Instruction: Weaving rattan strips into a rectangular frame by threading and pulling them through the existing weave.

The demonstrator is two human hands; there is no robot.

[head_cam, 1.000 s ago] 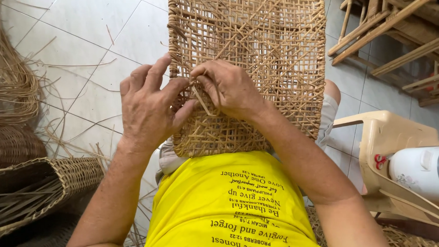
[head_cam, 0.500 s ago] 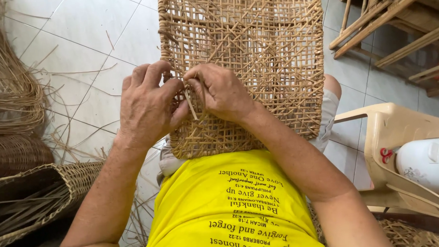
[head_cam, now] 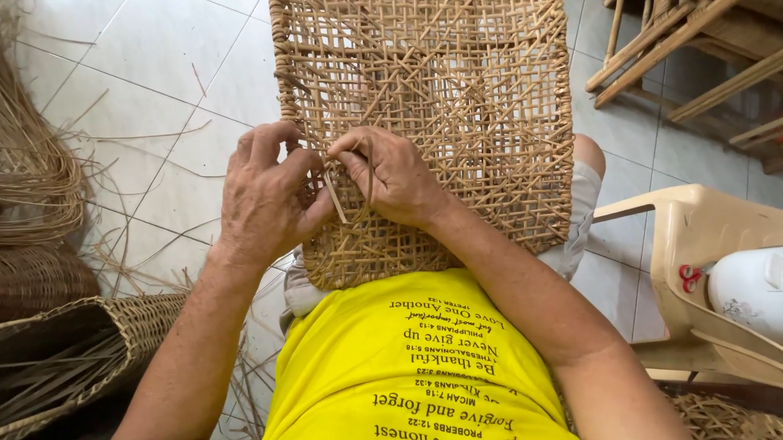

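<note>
Cane webbing (head_cam: 439,97) in an open lattice weave rested on our lap, its near edge against our yellow shirt (head_cam: 414,367) and its far edge running out of view at the top. Across its near left corner lay a thin loose cane strip (head_cam: 334,198), a pale sliver tilted slightly, sitting between our two hands. We had our right hand (head_cam: 390,172) on the weave with thumb and forefinger pinched narrow around a strand just beside that strip, the other fingers curled down onto the lattice. Our left hand (head_cam: 265,198) pressed against the left edge of the panel, fingers bent and closed in, thumb touching the strip from the side; whether it truly gripped the strip or only steadied it we could not tell. Both hands nearly met, knuckles close together over the same small patch of weave.

Left of our knee, loose cane strands (head_cam: 145,133) lay scattered on the white floor tiles (head_cam: 125,56). Farther left sat a thick coiled bundle of cane (head_cam: 16,164), and below it, near our left elbow, a woven basket (head_cam: 109,334) lay on its side with dark strips inside. To our right stood a beige plastic chair (head_cam: 704,235) carrying a white container (head_cam: 758,290), and beyond it, at the far right corner, a stack of bare wooden frames (head_cam: 698,44)
</note>
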